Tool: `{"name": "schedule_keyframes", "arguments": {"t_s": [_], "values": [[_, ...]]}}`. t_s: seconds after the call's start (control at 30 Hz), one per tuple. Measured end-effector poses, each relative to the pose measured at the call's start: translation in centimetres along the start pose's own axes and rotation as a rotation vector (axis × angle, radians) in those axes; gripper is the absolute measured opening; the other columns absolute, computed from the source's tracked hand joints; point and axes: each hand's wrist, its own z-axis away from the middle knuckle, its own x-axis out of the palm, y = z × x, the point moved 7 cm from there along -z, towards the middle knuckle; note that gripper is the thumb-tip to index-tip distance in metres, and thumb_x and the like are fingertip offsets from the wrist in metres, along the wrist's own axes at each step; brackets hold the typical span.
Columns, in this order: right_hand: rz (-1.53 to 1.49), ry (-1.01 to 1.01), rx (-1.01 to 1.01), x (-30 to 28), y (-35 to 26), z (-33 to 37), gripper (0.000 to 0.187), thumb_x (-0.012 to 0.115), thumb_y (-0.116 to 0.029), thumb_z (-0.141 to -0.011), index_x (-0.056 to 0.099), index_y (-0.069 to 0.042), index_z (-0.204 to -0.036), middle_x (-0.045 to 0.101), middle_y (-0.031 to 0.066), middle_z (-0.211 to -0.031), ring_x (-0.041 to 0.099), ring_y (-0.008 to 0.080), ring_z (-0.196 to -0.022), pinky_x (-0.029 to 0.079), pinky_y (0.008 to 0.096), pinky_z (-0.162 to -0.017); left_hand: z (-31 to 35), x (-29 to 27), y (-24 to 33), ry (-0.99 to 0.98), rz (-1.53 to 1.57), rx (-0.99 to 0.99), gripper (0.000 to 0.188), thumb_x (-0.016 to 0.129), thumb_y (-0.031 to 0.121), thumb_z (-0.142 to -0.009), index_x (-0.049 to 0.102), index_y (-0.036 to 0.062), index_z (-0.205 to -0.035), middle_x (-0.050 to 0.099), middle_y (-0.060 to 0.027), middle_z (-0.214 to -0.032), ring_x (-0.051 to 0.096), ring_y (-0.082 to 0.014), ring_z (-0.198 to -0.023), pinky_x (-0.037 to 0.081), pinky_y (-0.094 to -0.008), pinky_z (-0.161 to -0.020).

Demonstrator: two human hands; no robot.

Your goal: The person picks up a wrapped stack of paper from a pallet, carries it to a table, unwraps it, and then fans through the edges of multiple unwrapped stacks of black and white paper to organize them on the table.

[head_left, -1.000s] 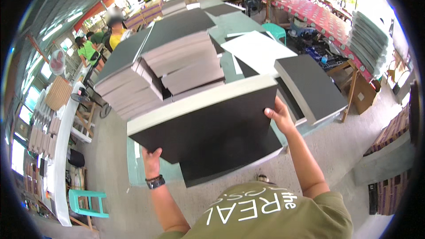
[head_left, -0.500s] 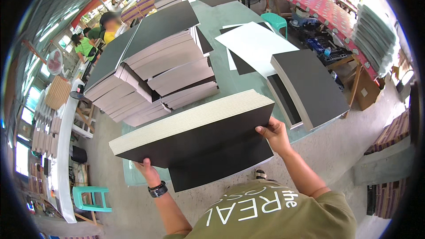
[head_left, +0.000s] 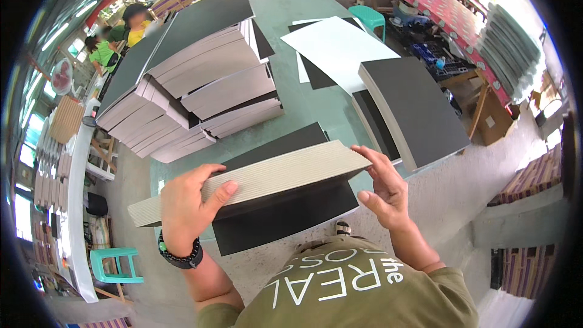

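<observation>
A thick stack of black-faced boards stands on its long side, its pale layered edges facing up. My left hand, wearing a dark wristband, is closed over the stack's left part, thumb on the near side and fingers over the far side. At the stack's right end, my right hand has its fingers stretched against the corner and its thumb held away. Below the stack, on the near side, lies a black sheet or board at the table edge. Another black panel shows just behind the stack.
The green table carries tall piles of pale-edged black boards at left. White sheets and another black board stack are at right. Teal stools stand on the floor. People are at the far left.
The stack has tilted so its edges face more upward. My left hand has moved from the lower left corner to over the stack; my right thumb has come off its face.
</observation>
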Motion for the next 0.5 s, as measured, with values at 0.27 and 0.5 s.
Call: {"name": "schedule_keyframes", "arguments": {"t_s": [0.27, 0.5], "values": [[0.29, -0.041, -0.089, 0.1, -1.2, 1.3, 0.068, 0.066, -0.012, -0.071, 0.04, 0.002, -0.132, 0.043, 0.0174, -0.134, 0.036, 0.0322, -0.125, 0.026, 0.0404, -0.103, -0.9, 0.2, -0.2, -0.038, -0.009, -0.043, 0.05, 0.06, 0.054, -0.075, 0.064, 0.0044, -0.078, 0.06, -0.013, -0.063, 0.057, -0.0291, -0.058, 0.042, -0.0346, -0.053], [0.422, -0.024, -0.135, 0.2, -1.5, 1.7, 0.068, 0.066, -0.01, -0.068, 0.042, 0.0, -0.131, 0.043, 0.0168, -0.134, 0.036, 0.0327, -0.124, 0.026, 0.041, -0.103, -0.7, 0.1, -0.2, -0.019, -0.003, -0.05, 0.052, 0.059, 0.055, -0.075, 0.064, 0.0036, -0.076, 0.058, -0.012, -0.059, 0.055, -0.0276, -0.054, 0.039, -0.0345, -0.05]]}}
